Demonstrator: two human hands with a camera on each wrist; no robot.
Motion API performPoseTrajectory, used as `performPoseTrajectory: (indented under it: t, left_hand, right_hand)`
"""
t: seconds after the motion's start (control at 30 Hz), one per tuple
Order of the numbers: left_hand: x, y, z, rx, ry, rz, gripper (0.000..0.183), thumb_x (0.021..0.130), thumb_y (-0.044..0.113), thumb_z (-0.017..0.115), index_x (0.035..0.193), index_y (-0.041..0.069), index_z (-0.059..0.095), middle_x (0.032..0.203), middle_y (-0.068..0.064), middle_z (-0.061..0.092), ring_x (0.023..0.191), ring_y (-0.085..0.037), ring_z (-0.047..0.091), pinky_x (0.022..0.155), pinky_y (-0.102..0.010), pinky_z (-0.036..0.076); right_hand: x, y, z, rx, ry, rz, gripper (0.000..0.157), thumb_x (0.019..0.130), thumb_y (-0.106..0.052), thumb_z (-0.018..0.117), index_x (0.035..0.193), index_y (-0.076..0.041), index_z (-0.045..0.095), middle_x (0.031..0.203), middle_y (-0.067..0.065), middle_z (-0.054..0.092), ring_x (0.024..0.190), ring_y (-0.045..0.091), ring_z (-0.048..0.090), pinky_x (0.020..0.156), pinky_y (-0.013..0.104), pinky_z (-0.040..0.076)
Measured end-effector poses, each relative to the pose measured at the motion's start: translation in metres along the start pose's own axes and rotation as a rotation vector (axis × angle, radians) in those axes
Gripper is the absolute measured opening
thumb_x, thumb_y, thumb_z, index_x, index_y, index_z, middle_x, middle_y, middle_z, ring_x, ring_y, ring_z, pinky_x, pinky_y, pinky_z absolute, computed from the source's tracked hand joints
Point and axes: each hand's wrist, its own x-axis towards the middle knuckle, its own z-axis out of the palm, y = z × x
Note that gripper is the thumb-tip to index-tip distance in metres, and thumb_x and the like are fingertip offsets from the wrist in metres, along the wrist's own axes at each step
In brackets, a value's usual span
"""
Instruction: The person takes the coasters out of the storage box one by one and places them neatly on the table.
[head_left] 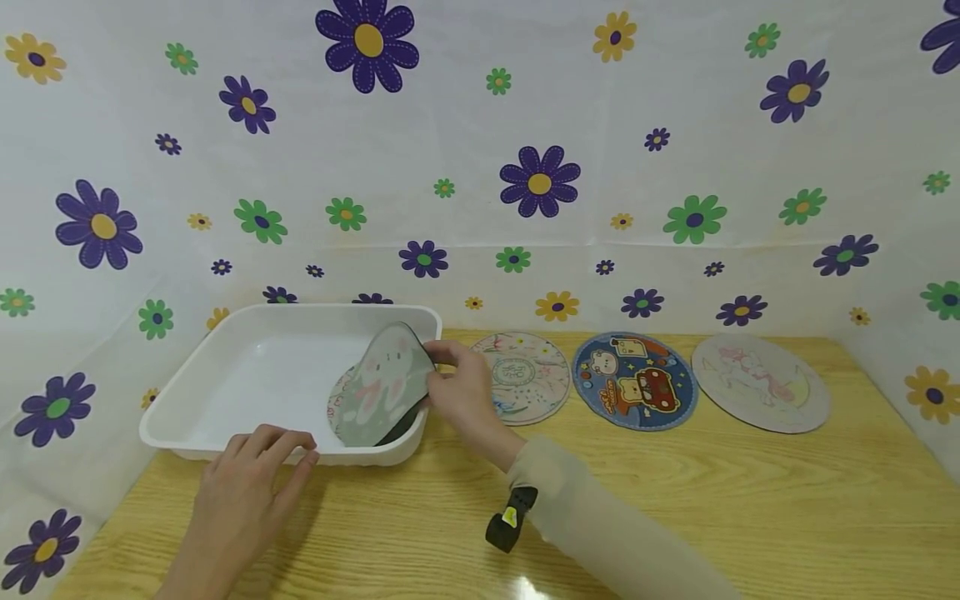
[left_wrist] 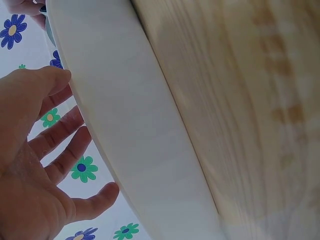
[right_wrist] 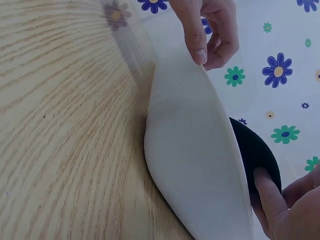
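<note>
My right hand (head_left: 465,387) pinches the right edge of a round mouse pad (head_left: 393,375), grey-green with a white rabbit on it. The pad is tilted and bent, over the right end of a white plastic tray (head_left: 168,433). In the right wrist view its black underside (right_wrist: 257,150) shows behind the tray wall, with the thumb against it. Beneath it, a second round pad with a red pattern (head_left: 341,396) is partly visible inside the tray. My left hand (head_left: 251,483) rests at the tray's front rim, its fingers loosely bent; the left wrist view shows fingertips touching the rim.
Right of the tray, three round pads lie in a row on the wooden table (head_left: 675,517): a pale floral one (head_left: 525,379), a blue one with cartoon bears (head_left: 626,400), and a pale pink-grey one (head_left: 757,383). A flower-printed white cloth (head_left: 465,125) hangs behind and at the sides.
</note>
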Motion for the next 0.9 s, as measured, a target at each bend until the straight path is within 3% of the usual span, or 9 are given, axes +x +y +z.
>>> performPoseTrajectory:
  t: [0.33, 0.57, 0.9]
  left_hand:
    - [0.002, 0.0, -0.002, 0.007, -0.003, 0.005, 0.014, 0.086, 0.018, 0.08, 0.097, 0.02, 0.071, 0.1, -0.002, 0.07, 0.094, -0.039, 0.064, 0.065, -0.061, 0.051]
    - [0.002, 0.001, -0.003, 0.009, -0.006, -0.006, 0.012, 0.087, 0.019, 0.079, 0.097, 0.02, 0.072, 0.1, -0.002, 0.07, 0.095, -0.039, 0.064, 0.066, -0.061, 0.051]
    - [0.003, 0.002, -0.004, 0.013, -0.017, -0.008, 0.013, 0.087, 0.019, 0.079, 0.098, 0.02, 0.071, 0.101, -0.002, 0.07, 0.095, -0.038, 0.065, 0.066, -0.061, 0.052]
  right_hand:
    - [-0.002, 0.0, -0.007, 0.132, 0.014, 0.101, 0.045, 0.086, 0.013, 0.053, 0.126, -0.003, 0.067, 0.126, 0.016, 0.067, 0.083, 0.016, 0.07, 0.068, 0.031, 0.063]
    - [-0.002, 0.0, -0.011, 0.161, 0.038, 0.127, 0.045, 0.086, 0.015, 0.053, 0.124, -0.004, 0.069, 0.125, 0.016, 0.067, 0.076, 0.015, 0.067, 0.062, 0.025, 0.06]
    - [-0.005, -0.001, -0.02, 0.192, 0.046, 0.158, 0.047, 0.085, 0.015, 0.053, 0.125, -0.006, 0.068, 0.129, 0.013, 0.066, 0.079, 0.015, 0.068, 0.072, 0.037, 0.064]
